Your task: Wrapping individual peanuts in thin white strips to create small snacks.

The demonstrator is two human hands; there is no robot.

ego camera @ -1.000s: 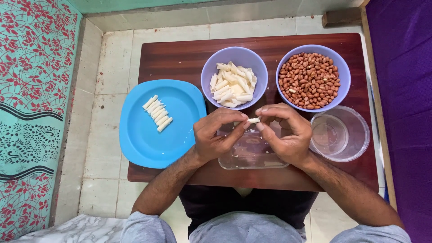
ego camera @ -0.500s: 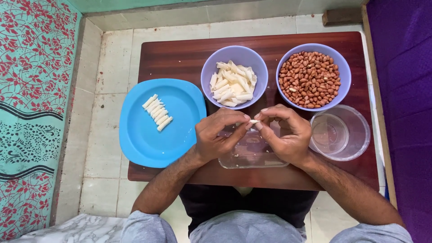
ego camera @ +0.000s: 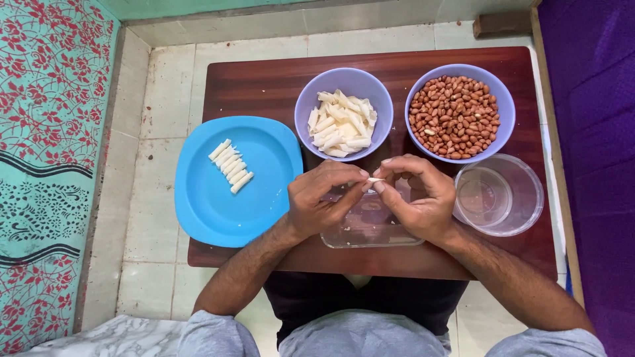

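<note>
Brown table (ego camera: 264, 86): both hands pinch small white pasta tube (ego camera: 375, 180), left hand (ego camera: 324, 201) & right hand (ego camera: 417, 198) together; probably light, brittle, grip by ends.

arms: bare up to the elbows
top: dark black shirt (ego camera: 360, 301)
legs: soft grey trousers (ego camera: 357, 334)

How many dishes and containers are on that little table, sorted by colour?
Purple bowls: 2, one with white pasta tubes, one with peanuts
Blue plate: 1
Clear containers: 2, a rectangular one under the hands, a round one beside it
Total: 5
</note>
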